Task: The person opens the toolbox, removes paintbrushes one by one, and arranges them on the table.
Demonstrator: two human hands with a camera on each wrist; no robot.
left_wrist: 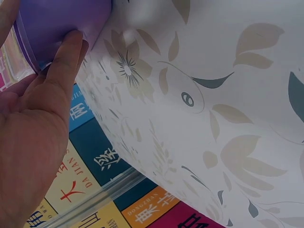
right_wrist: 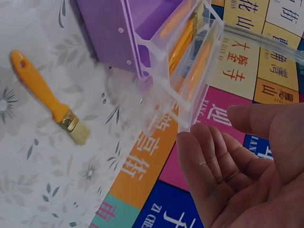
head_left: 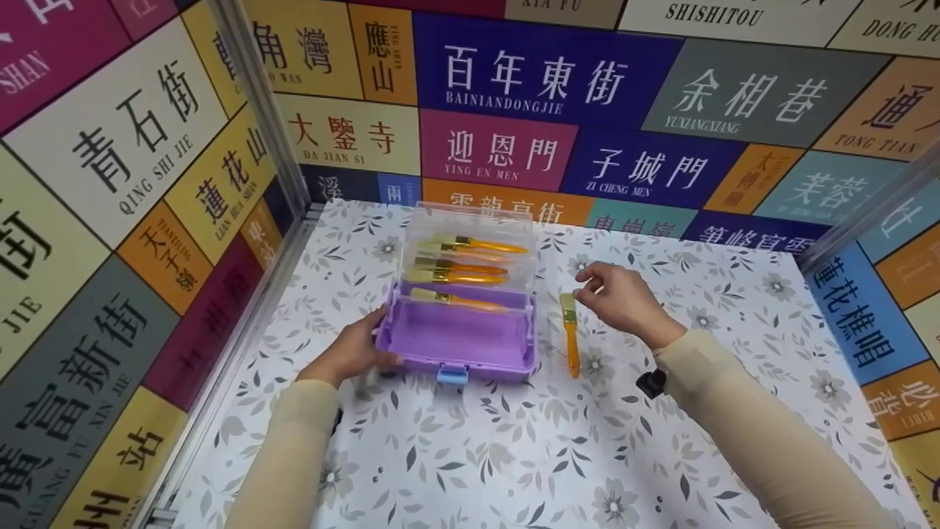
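A purple plastic box point(head_left: 463, 338) with a blue latch point(head_left: 452, 374) stands open on the table. My left hand point(head_left: 358, 345) holds its left side, the thumb by the front corner and fingers along the side wall point(left_wrist: 61, 23). Clear trays point(head_left: 470, 228) rise behind it, with several orange-handled paintbrushes point(head_left: 470, 279) in them. To the right of the box, one flat paintbrush point(head_left: 572, 342) lies on the table, bristles pointing away from me. My right hand point(head_left: 620, 297) hovers just right of those bristles, loosely curled. Nothing is between its fingers in the right wrist view.
A white floral cover point(head_left: 470, 463) lies over the table. Walls with colourful street-name signs point(head_left: 529, 81) enclose the left, back and right. A metal post point(head_left: 264, 110) stands at the back left corner. A small black object point(head_left: 651, 383) is at my right wrist.
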